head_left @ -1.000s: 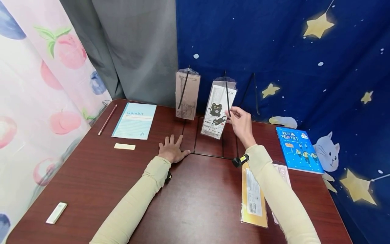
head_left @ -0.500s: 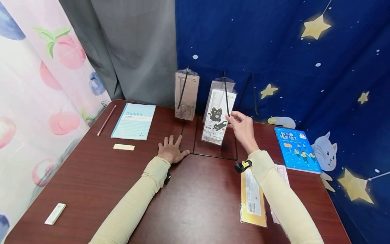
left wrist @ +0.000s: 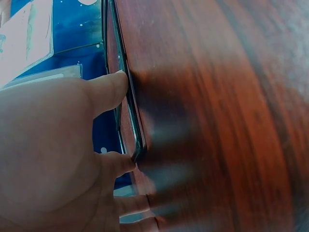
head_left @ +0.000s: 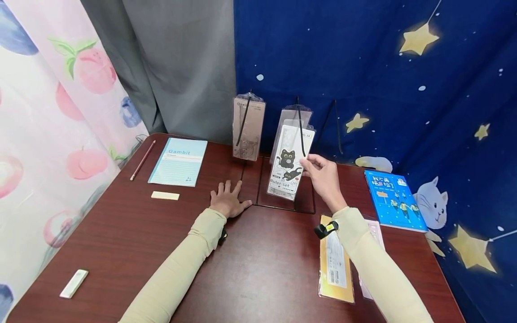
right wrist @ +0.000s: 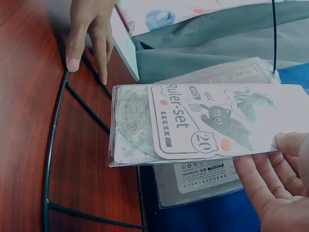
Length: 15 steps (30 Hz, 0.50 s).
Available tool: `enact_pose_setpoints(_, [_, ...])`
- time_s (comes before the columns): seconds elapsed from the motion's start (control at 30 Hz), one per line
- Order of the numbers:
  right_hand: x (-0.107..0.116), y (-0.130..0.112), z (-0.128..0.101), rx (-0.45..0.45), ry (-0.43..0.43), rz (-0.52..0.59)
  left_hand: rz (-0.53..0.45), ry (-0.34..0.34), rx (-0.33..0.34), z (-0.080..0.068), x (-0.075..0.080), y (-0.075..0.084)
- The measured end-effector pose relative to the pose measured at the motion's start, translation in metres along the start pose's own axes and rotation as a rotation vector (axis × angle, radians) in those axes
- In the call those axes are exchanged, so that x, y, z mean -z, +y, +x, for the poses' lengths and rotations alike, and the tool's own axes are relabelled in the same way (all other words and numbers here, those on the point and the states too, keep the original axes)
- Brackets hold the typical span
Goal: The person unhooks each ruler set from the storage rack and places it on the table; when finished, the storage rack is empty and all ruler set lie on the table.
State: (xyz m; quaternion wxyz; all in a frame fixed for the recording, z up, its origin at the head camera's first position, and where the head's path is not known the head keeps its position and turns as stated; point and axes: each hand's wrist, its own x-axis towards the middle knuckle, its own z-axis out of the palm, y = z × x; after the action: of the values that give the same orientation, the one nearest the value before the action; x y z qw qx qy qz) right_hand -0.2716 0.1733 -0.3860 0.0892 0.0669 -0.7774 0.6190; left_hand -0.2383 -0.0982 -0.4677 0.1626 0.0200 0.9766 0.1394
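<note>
- My right grip is narrow, pinching the edge of the ruler set between thumb and fingers.
- The ruler set tilts above the wire rack, cats facing me; the middle hook crosses its front. I cannot tell whether the hook passes through it.
- A greyish packet sits just behind it.
- My left grip is spread wide on the table, thumb touching the rack's base.
- Another packet hangs on the left hook.
- To my right lie a yellow-orange packet and a blue book.
</note>
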Motion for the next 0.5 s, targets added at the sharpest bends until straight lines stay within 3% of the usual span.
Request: enact_pose_setpoints(0.5, [0.007, 0.0, -0.015, -0.003, -0.024, 0.006, 0.012, 0.0, 0.002, -0.003, 0.005, 0.003])
